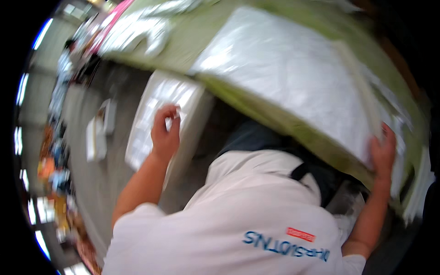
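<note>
My left hand (pixel 166 133) hangs over a white tub (pixel 130 149) holding shiny, clear-wrapped white packs (pixel 158 98). Its fingers are curled, with a gap between thumb and fingertips and nothing visible between them. On the right, my right hand (pixel 384 149) is at the near end of a long pale strip (pixel 357 82), its thumb and fingers on either side of it. Beneath the strip, a stack of glossy white plastic sheets or bags (pixel 275 68) covers part of a green-topped table (pixel 192 27). Motion blurs the whole picture.
More shiny plastic packaging (pixel 137 36) lies on the table's far left. White boxes (pixel 96 137) stand on the grey floor (pixel 75 114) to the left. A person (pixel 64 59) is at the far left, beside blurred, colourful goods (pixel 57 169). The green table edge (pixel 256 107) runs close in front of me.
</note>
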The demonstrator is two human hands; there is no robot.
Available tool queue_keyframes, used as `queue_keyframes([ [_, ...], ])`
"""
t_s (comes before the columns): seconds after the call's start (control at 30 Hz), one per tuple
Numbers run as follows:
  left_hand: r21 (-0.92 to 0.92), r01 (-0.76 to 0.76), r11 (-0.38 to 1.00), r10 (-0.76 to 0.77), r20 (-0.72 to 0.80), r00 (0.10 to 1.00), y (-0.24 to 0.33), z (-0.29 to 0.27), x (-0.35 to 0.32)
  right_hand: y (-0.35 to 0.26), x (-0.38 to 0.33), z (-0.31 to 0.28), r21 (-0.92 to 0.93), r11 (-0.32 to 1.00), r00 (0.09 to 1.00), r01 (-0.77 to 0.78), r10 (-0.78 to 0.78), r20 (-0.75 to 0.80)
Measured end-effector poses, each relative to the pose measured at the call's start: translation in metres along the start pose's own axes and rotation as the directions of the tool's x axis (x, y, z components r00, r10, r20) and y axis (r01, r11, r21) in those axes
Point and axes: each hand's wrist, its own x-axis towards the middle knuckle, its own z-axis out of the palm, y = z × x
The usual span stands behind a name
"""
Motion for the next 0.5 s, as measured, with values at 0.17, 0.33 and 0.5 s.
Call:
queue_keyframes([
  [0.17, 0.044, 0.335, 0.941, -0.301, -0.345, 0.889, -0.140, -0.182, -0.090, 0.027, -0.017, 0.008, 0.161, 0.987, 0.999, -0.024, 0.019, 0.033],
  [0.33, 0.424, 0.218, 0.879, -0.254, 0.028, 0.967, -0.114, -0.187, -0.135, 0.020, -0.016, 0.010, 0.100, 0.993, 0.998, -0.068, 0.066, 0.024],
  [0.5, 0.441, 0.230, 0.867, -0.297, 0.088, 0.951, -0.109, -0.150, -0.130, 0.055, -0.008, 0.018, 0.179, 0.983, 0.999, -0.043, 0.038, 0.031],
])
